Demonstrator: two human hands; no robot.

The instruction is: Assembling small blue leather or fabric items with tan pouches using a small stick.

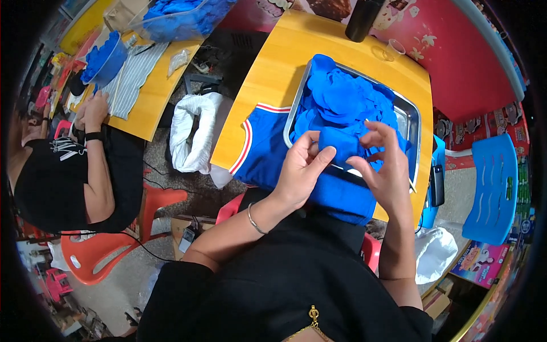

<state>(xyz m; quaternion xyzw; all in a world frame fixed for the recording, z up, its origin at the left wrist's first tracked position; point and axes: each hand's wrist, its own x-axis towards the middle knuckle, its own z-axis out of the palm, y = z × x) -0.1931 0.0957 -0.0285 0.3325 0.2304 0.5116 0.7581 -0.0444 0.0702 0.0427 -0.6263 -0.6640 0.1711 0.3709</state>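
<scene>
My left hand (pixel 301 172) pinches a small blue fabric piece (pixel 337 141) between thumb and fingers, over the near edge of a metal tray (pixel 416 134). Just right of that piece is my right hand (pixel 388 170), its fingers curved and apart, with nothing visible between them. A heap of thin, rounded blue fabric pieces (pixel 341 94) fills much of the tray. Beneath the tray's left and near sides lies a blue sleeveless garment (pixel 259 151) with red-and-white trim, hanging over the table's near edge towards my lap.
The tray stands on a yellow table (pixel 268 74) with a black bottle (pixel 363 21) and a clear cup (pixel 393 50) at its far side. Left, a co-worker (pixel 68 182) sits at another table holding a blue bowl (pixel 108 62). A white bag (pixel 194 134) stands between; a blue chair (pixel 493 188) is right.
</scene>
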